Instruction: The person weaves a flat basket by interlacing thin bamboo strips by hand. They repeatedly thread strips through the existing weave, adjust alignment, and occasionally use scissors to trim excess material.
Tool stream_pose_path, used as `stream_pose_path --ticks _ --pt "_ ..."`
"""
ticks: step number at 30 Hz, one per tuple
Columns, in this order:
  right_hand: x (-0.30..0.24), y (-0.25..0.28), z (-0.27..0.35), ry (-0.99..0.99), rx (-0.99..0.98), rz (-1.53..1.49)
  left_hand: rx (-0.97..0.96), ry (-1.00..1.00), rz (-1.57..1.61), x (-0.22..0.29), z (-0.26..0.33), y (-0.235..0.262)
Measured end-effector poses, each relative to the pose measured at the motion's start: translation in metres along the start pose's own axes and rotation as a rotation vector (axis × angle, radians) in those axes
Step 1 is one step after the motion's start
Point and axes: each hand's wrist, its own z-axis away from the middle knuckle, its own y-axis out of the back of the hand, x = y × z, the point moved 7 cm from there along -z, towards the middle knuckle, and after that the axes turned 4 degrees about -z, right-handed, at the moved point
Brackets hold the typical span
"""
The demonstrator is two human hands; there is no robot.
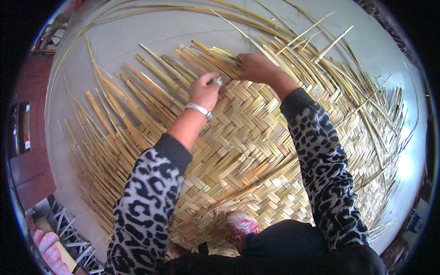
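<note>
A large herringbone-woven mat (247,123) of split cane or bamboo strips lies on the floor beneath me. Loose strip ends (156,75) fan out from its far and left edges. My left hand (205,94) is curled closed at the far edge of the weave; its fingertips are hidden, so what it grips cannot be made out. Something white wraps one of its fingers. Just to the right, my right hand (259,68) bends down with its fingers closed on strips at the same edge.
Long thin strips (183,8) curve across the pale floor (114,39) beyond the mat. Some loose strips (238,192) lie over the weave near my patterned shoe (241,225). Reddish-brown furniture (34,133) stands at the left, with pink cloth (48,250) at lower left.
</note>
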Motion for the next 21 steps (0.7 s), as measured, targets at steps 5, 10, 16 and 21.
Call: stream_pose_path --ticks 5,10,16,21 --pt "0.004 -0.013 0.004 -0.031 -0.017 -0.007 0.072 0.003 -0.203 -0.025 0.067 0.109" --pt "-0.009 -0.011 0.017 -0.050 0.058 0.109 0.126 0.075 -0.684 -0.068 0.174 0.269" --pt "-0.049 0.005 0.029 0.063 0.280 0.663 0.080 0.344 -1.194 -0.168 0.341 0.443" --pt "-0.121 -0.011 0.081 0.303 0.104 0.633 0.076 0.257 -1.263 -0.268 0.432 0.501"
